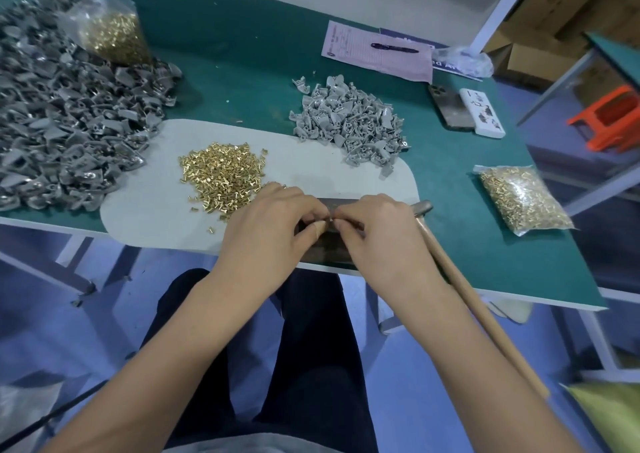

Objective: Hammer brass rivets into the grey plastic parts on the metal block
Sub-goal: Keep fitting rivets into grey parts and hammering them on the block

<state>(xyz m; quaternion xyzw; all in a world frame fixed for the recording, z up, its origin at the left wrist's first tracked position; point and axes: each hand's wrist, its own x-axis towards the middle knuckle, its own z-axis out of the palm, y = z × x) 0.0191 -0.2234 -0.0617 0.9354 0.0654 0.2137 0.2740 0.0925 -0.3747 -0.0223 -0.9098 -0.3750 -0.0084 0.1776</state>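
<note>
Both hands met over the metal block (325,244) at six o'clock on the tabletop (242,54). The left hand (273,224) and right hand (377,231) each kept a curled grip, fingertips pinching something small between them, likely a brass rivet being seated in a grey part; too small to tell. The loose rivets (221,172) lay at ten o'clock of the block. Next, I judged, the hammer (460,290) at three o'clock would need picking up.

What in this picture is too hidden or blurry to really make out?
- Head view: the metal block is mostly covered by the left hand and right hand.
- What the fingertips pinch is too small to tell.
- Print on the paper is blurred.
- Hammer: the right hand and forearm hide part of it.
</note>
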